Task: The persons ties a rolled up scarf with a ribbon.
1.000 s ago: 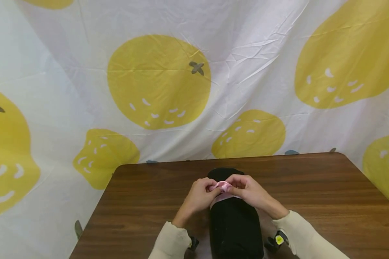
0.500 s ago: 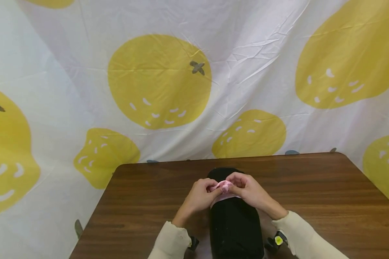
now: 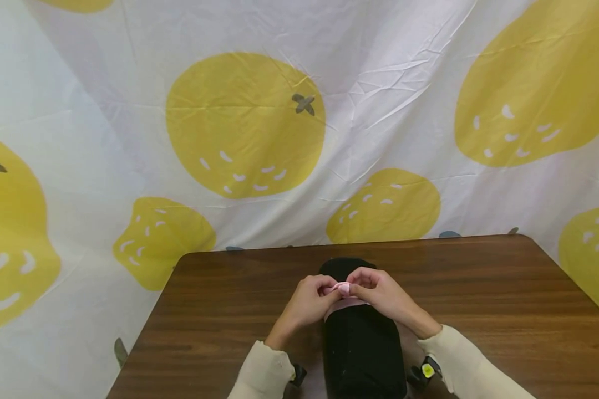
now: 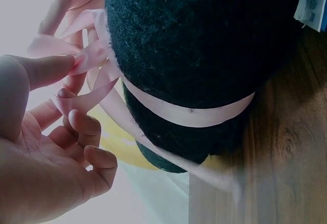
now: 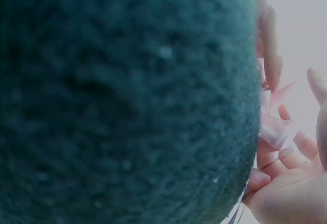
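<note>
A long black fuzzy roll (image 3: 363, 349) lies lengthwise on the table, with a pink ribbon (image 4: 189, 116) wrapped around it. Over its far part, my left hand (image 3: 305, 303) pinches the ribbon between thumb and index finger. Facing it, my right hand (image 3: 391, 296) pinches ribbon too, the fingertips of both hands almost meeting. In the left wrist view, loops and strands gather at the fingers, and one loose tail hangs down the roll's side. The black roll fills most of the right wrist view and partly hides the fingers there.
The brown wooden table (image 3: 219, 321) extends to both sides of the roll. Behind its far edge hangs a white cloth (image 3: 379, 66) printed with yellow fruit. A printed label (image 4: 312, 4) shows at the right edge in the left wrist view.
The pink loop between my fingertips has become flatter and smaller, and my right thumb has shifted slightly left over the ribbon. The roll has stayed in place.
</note>
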{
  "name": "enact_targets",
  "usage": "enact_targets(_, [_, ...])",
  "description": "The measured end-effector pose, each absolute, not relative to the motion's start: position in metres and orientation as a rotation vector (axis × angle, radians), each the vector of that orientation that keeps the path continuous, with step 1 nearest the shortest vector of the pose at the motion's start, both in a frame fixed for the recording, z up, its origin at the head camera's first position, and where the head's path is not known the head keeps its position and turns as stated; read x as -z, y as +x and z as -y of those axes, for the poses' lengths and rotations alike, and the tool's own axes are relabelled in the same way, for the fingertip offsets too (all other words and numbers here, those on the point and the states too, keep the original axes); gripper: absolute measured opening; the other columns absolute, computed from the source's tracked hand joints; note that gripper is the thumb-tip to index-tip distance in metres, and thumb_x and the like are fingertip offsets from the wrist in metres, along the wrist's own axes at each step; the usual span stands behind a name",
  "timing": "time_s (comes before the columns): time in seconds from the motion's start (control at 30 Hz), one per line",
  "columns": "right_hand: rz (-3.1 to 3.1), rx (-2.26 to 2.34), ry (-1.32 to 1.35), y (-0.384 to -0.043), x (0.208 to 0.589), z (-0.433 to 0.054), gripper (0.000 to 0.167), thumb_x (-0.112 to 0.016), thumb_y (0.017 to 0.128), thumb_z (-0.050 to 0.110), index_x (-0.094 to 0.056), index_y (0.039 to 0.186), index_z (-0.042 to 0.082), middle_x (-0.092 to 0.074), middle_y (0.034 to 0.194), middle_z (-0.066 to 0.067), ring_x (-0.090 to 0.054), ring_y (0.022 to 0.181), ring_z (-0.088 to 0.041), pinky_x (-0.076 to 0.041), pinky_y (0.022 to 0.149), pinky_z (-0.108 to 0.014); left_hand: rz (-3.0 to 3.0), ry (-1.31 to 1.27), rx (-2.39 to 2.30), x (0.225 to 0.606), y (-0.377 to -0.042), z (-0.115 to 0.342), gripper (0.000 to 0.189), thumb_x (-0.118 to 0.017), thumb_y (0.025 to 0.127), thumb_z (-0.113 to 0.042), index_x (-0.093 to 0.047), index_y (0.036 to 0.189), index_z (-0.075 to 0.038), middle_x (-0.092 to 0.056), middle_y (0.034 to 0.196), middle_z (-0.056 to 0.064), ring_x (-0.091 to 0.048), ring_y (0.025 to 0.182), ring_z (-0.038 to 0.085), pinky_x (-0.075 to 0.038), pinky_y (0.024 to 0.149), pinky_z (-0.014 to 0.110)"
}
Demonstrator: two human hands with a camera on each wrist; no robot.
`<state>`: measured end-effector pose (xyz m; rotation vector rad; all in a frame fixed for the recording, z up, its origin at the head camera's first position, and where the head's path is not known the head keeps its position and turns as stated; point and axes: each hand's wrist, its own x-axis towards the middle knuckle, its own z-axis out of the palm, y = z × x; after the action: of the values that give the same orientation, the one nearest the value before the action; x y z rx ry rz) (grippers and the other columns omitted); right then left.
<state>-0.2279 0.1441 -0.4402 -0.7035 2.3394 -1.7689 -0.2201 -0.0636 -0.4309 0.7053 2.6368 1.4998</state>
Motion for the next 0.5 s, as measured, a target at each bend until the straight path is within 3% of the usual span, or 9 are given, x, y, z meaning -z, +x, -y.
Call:
enact_targets(0.3, [-2.294, 1.781, -0.718, -0.2283, 0.4392, -0.1443, 0.023, -0.059, 0.1, 0.023, -0.064, 0.108, 0.001, -0.071, 0.098, -0.009, -0.066, 0.087, -0.014, -0.055, 0.079, -0.027, -2.621, 0.669, -1.527, 0.4304, -0.2186, 0.0636, 0.019, -0.07, 0.093, -0.029, -0.073, 0.087, -0.01, -0.053, 0.065, -0.005, -0.046, 0.059, 0.006, -0.038, 0.052, 0.02])
enact_targets(0.5, [-2.336, 1.891, -0.721, -0.2255, 0.4371, -0.1414, 0.022, -0.056, 0.102, 0.02, -0.065, 0.11, 0.002, -0.066, 0.094, -0.011, -0.063, 0.082, -0.014, -0.054, 0.074, -0.026, -2.643, 0.67, -1.517, 0.4317, -0.2197, 0.0637, 0.017, -0.07, 0.092, -0.024, -0.072, 0.085, -0.009, -0.052, 0.063, -0.006, -0.045, 0.056, 0.005, -0.037, 0.05, 0.019])
